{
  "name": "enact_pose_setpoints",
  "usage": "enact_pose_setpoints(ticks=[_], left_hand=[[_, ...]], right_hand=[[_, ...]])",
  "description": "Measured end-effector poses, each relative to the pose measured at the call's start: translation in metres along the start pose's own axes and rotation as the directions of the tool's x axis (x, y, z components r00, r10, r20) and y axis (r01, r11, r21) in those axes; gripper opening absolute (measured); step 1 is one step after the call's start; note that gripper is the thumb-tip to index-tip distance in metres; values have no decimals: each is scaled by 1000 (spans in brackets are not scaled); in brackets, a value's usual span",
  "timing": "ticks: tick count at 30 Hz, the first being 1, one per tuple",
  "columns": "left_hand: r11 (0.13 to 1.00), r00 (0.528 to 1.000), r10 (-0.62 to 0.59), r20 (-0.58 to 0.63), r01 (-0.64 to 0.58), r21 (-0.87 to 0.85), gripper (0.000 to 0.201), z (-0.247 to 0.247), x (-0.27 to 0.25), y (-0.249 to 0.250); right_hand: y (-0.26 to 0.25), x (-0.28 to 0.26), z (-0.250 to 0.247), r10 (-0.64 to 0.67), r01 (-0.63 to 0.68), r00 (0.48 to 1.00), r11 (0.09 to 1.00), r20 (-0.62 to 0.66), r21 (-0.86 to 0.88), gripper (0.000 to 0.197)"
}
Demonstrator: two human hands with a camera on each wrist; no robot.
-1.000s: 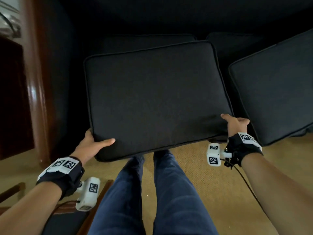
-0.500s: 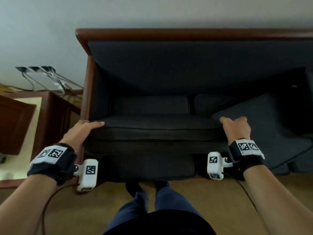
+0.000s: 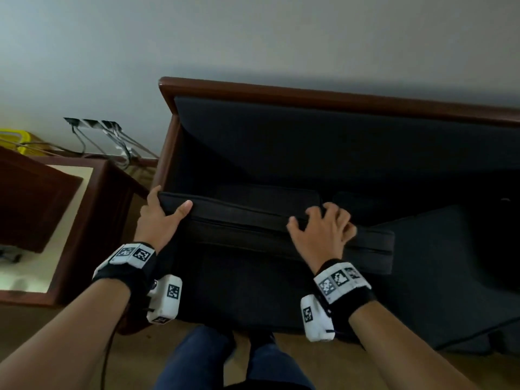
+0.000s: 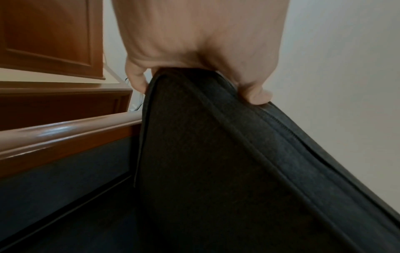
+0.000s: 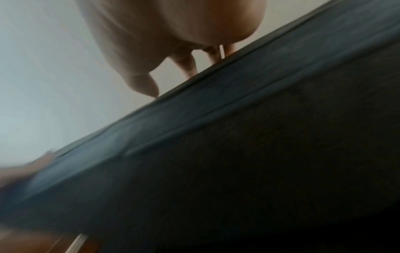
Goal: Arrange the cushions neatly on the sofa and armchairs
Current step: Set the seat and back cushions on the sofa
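Note:
A dark grey cushion [image 3: 247, 225] stands on its long edge over the left end of the sofa seat [image 3: 247, 288], its zipped side up. My left hand [image 3: 161, 218] grips its top left corner, thumb in front, fingers behind; the left wrist view shows the same hold on the cushion [image 4: 216, 154] by the left hand [image 4: 194, 42]. My right hand [image 3: 320, 229] lies over the top edge near the middle with spread, bent fingers. In the blurred right wrist view the right hand [image 5: 173, 34] only touches the cushion [image 5: 238, 137] with its thumb tip. A second dark cushion [image 3: 439, 263] lies askew on the seat to the right.
The sofa has a brown wooden frame [image 3: 309, 92] and a dark padded back [image 3: 309, 142] against a pale wall. A wooden side table [image 3: 84, 209] stands left of it, with cables [image 3: 112, 142] behind. My legs [image 3: 202, 361] stand on the tan carpet in front.
The cushion went from flat in front of me to standing on edge on the seat. My right hand left the right corner and slid left along the top edge.

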State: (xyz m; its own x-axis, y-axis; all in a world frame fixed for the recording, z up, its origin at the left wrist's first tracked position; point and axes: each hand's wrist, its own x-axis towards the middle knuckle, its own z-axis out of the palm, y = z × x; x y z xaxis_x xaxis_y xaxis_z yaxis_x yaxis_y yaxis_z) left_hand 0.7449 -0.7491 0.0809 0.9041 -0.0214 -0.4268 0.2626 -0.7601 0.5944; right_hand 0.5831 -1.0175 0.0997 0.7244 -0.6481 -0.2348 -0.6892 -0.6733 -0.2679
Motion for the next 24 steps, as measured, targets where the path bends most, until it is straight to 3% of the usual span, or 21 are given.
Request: enact_pose_setpoints(ticks=[2, 4, 7, 9, 13, 19, 21, 24], left_hand=[[1000, 1000, 2, -9, -2, 17, 88, -1, -1, -3], [1000, 1000, -2, -4, 3, 24, 88, -2, 1, -6], [999, 1000, -7, 16, 6, 40, 89, -6, 5, -12], [998, 999, -14, 33, 12, 60, 90, -7, 8, -14], [999, 998, -26, 61, 24, 38, 89, -9, 13, -9], [992, 978, 94, 188, -75, -104, 87, -23, 8, -21], [978, 935, 174, 309, -127, -165, 100, -35, 9, -34], [963, 844, 269, 464, -239, -122, 120, -53, 16, -42]], right_hand=[[-34, -15, 18, -243, 243, 967, 970, 80, 4, 73], [-62, -24, 35, -407, 414, 905, 909, 128, -39, 94], [-96, -26, 49, -496, 530, 841, 835, 216, -148, 121], [-111, -25, 56, -493, 543, 835, 808, 243, -228, 129], [-128, -19, 62, -439, 494, 869, 797, 229, -346, 118], [-126, -2, 53, -427, 467, 882, 844, 198, -263, 89], [-122, -1, 46, -420, 462, 884, 855, 206, -237, 81], [-108, -1, 29, -434, 456, 888, 874, 151, -169, 68]])
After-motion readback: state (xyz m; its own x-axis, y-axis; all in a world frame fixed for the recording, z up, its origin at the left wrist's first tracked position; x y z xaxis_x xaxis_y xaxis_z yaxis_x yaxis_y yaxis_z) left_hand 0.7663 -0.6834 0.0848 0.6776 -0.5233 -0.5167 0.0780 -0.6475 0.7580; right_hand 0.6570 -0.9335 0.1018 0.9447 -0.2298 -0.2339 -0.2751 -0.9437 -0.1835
